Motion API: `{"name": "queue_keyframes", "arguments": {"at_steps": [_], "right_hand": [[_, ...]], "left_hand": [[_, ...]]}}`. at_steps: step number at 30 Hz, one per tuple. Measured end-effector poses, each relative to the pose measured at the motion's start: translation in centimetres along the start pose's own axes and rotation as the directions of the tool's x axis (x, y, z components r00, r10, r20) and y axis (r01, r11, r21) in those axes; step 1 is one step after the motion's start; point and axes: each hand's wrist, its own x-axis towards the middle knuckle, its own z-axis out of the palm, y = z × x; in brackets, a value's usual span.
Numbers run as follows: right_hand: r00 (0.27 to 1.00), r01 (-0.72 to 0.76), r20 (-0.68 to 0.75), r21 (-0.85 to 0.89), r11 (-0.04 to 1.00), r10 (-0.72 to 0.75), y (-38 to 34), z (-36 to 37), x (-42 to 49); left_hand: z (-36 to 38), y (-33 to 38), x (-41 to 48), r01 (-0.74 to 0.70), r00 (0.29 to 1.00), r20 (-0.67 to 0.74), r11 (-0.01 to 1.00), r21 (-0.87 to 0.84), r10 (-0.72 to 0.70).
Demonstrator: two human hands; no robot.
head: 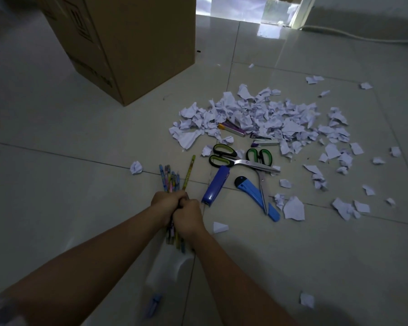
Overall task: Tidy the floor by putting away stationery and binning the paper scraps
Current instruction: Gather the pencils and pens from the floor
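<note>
- Pencils (171,178) gathered in one bundle, nearer the camera than the paper scrap pile (269,116) and to its left.
- Left hand (165,202) and right hand (189,217) both grip the bundle, touching each other.
- Blue stapler (216,185), scissors (233,161) and blue cutter (254,196) lie just in front of the pile.
- Cardboard box (132,43) stands beyond the pile, to its left.

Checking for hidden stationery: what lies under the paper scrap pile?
A purple and yellow item and a small stapler poke out at the near edge of the pile, each partly covered. Anything deeper under the scraps cannot be seen.
</note>
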Motion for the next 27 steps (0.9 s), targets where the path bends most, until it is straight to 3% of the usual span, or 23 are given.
{"name": "queue_keyframes", "arguments": {"at_steps": [5,9,13,17,21,27], "right_hand": [[0.991,-0.128,0.041,0.075,0.989,0.125,-0.8,-1.6,0.1],[0.994,-0.107,0.016,-0.097,0.990,0.109,-1.6,-4.1,0.3],[0.993,0.027,-0.093,-0.369,0.929,-0.066,-3.6,-3.8,1.0],[0.999,0.023,-0.019,-0.213,0.977,-0.028,-4.8,-2.5,3.0],[0.995,-0.088,0.056,0.003,0.996,0.088,-4.8,-2.1,3.6],[0.997,-0.076,0.015,-0.036,0.996,0.076,-4.1,-1.5,3.8]], "left_hand": [[0.1,0.5,0.4,0.042,0.999,-0.025,0.999,-0.032,-0.042],[0.2,0.6,0.6,0.001,0.999,-0.041,1.000,0.026,0.000],[0.2,0.4,0.5,-0.045,0.999,-0.020,0.984,0.172,0.049],[-0.3,0.3,0.2,-0.097,0.992,-0.042,0.945,0.313,0.116],[-0.6,-0.6,0.0,-0.192,0.975,-0.051,0.940,0.282,0.214],[-0.5,-1.0,0.1,-0.228,0.961,-0.092,0.935,0.271,0.261]]}}
